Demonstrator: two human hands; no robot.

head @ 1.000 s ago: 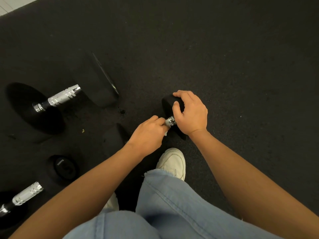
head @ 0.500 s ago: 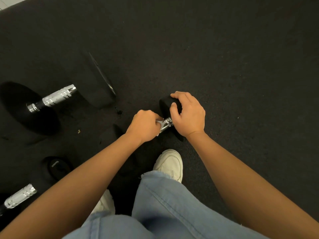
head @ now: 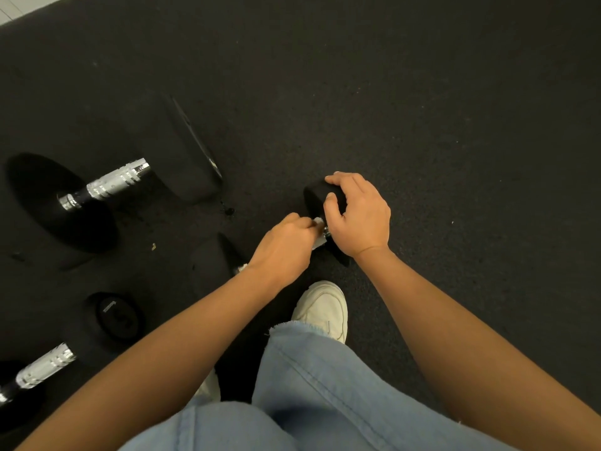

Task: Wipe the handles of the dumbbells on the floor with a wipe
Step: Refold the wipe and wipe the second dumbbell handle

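1. The head view looks from above, steeply down and forward at the dark floor [head: 422,125].
2. It sits close: both forearms [head: 455,336] run in from the lower edge, and the left hand [head: 286,245] and right hand [head: 361,216] meet near the centre.
3. The wide lens takes in much floor (a pale strip [head: 19,8] of other flooring shows at top left).

The small dumbbell [head: 317,198] lies mid-floor on the dark floor [head: 422,125], its heads black and its chrome handle [head: 326,233] almost wholly covered. A white wipe [head: 318,221] sits against that handle, with only crumpled scraps showing. The large dumbbell [head: 107,183] lies toward the floor's left edge, its knurled chrome grip bare and slanting. A third dumbbell [head: 45,369] lies near the near-left corner, slanted likewise.
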